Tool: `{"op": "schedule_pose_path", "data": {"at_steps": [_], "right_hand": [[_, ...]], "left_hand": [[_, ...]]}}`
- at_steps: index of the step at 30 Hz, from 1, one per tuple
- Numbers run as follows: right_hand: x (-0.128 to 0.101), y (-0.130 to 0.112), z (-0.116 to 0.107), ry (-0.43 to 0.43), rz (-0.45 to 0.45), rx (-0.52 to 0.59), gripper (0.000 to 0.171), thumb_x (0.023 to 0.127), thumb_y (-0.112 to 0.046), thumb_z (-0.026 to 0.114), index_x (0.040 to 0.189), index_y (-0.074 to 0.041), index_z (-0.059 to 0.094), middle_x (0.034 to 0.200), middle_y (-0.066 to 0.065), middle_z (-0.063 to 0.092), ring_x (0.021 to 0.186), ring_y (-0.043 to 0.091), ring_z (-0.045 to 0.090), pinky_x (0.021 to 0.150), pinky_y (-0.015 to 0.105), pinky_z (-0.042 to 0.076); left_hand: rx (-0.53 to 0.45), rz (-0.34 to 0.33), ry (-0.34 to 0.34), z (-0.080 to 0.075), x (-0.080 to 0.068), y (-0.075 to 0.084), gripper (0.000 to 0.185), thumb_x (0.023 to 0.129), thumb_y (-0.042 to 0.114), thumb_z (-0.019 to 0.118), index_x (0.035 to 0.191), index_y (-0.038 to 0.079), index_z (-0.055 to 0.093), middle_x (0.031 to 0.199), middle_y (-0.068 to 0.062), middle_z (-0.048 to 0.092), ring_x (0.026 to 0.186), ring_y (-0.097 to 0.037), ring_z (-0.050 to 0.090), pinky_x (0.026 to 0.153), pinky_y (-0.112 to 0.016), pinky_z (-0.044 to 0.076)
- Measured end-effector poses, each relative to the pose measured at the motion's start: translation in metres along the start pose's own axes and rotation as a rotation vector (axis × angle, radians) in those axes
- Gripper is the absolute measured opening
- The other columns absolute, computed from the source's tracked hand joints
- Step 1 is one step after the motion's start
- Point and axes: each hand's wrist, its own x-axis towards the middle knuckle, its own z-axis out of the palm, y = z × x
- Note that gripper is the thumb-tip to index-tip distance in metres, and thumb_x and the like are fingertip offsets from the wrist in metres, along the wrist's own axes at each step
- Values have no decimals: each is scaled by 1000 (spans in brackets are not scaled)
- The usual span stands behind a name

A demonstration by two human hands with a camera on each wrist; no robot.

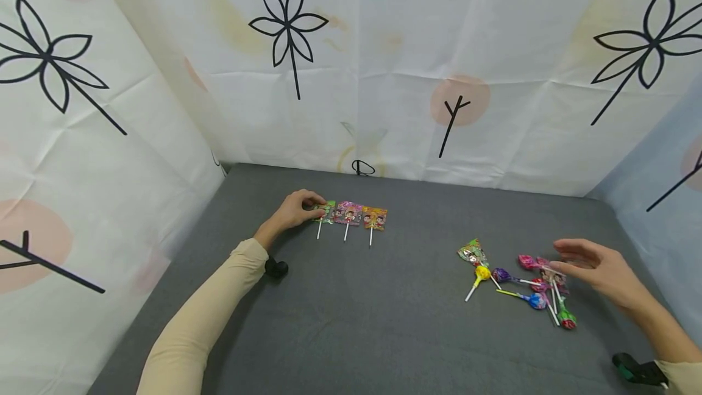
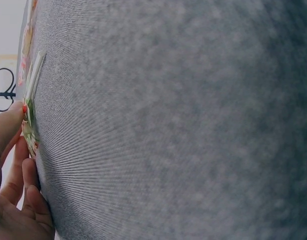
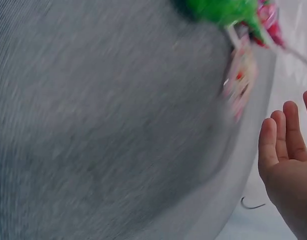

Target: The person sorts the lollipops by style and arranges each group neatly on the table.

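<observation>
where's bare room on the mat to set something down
Free: the wide gray stretch between the row of three flat lollipops and the loose pile, and the near mat between both arms. Crowded: around the pile under the right hand.

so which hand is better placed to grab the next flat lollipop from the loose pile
The right hand. It hovers open just beside the loose pile, its fingers nearly over a flat pink lollipop. The left hand is across the mat, fingers on the green flat lollipop at the row's left end.
</observation>
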Motion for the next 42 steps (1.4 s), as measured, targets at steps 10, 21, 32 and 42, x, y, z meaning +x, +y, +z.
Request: {"op": "schedule_pose_path", "data": {"at_steps": [10,21,32,42], "right_hand": [[-1,18,-5,-72,61,-68,53,102,-25,66,141,7,49,128,14,60,99,-19,47,70,19,49],[0,35,-6,-35,-9,-89,55,91,-12,80,133,13,55,121,8,62,97,-17,48,73,12,47],[4,39,-1,-46,-95,-207,51,84,-11,85,125,10,62,122,22,58,95,-13,42,69,18,46],[7,41,1,-70,-161,-240,40,83,-12,86,116,4,69,113,6,60,92,-4,44,68,22,42]], "left_hand": [[-6,8,-4,0,0,1,25,95,15,76,117,4,74,116,-14,63,109,-34,59,95,-51,46],[-5,-7,-12,-1,0,2,26,95,15,76,118,4,73,116,-14,63,110,-34,59,95,-51,46],[-14,6,-9,0,-1,1,26,95,14,76,118,3,73,117,-15,63,110,-35,59,96,-52,46],[-15,12,1,0,-2,2,25,95,15,76,117,3,73,116,-15,63,109,-35,59,95,-52,46]]}}
